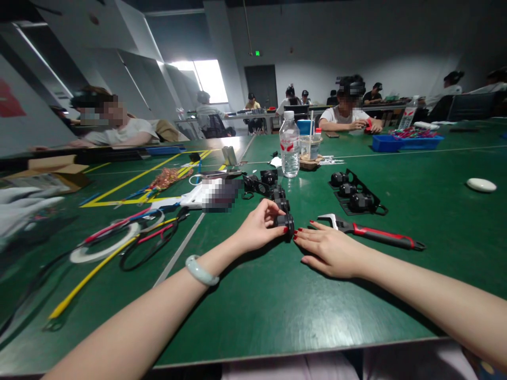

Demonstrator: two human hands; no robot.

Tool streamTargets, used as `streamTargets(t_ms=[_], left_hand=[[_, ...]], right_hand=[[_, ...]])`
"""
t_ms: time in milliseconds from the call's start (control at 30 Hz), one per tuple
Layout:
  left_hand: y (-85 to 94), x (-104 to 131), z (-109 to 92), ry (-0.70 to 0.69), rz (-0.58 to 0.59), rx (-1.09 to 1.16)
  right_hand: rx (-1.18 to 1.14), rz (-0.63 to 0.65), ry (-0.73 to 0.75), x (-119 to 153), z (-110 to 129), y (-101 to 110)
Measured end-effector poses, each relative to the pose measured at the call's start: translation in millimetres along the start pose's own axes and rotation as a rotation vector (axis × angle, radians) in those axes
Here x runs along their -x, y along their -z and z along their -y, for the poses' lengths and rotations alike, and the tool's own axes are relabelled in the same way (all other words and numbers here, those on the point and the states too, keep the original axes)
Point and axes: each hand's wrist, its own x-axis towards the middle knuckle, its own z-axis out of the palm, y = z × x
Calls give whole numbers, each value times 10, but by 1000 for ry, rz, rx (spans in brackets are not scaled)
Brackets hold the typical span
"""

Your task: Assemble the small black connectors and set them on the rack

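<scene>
My left hand (263, 224), with a pale green bangle at the wrist, pinches a black threaded-looking plastic fitting (284, 226) between thumb and fingers. That fitting stands at the near end of a row of similar black parts (269, 182). Close to its right side, my right hand (327, 248) lies palm down with fingers stretched out on the table; whether the fingertips touch the fitting I cannot tell. Just beyond the right hand rests an adjustable wrench (380, 235) with a red and black handle. Farther back sits a black plate with several black fittings (352, 195).
A water bottle (290, 145) and a cup with a straw (311, 146) stand behind the parts. Cables (99, 269) and a white tape roll (106, 253) lie left. A blue tray (386, 143) and a white oval object (481, 184) are right. Other people sit farther off.
</scene>
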Motion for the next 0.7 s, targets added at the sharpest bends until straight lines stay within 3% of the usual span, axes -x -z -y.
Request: streamTargets(t_ms=[500, 700], left_hand=[[45, -19, -17, 32, -52, -36], [58, -31, -9, 42, -83, -72]], right_hand=[[44, -74, 30, 50, -97, 87], [128, -193, -194, 70, -293, 167]])
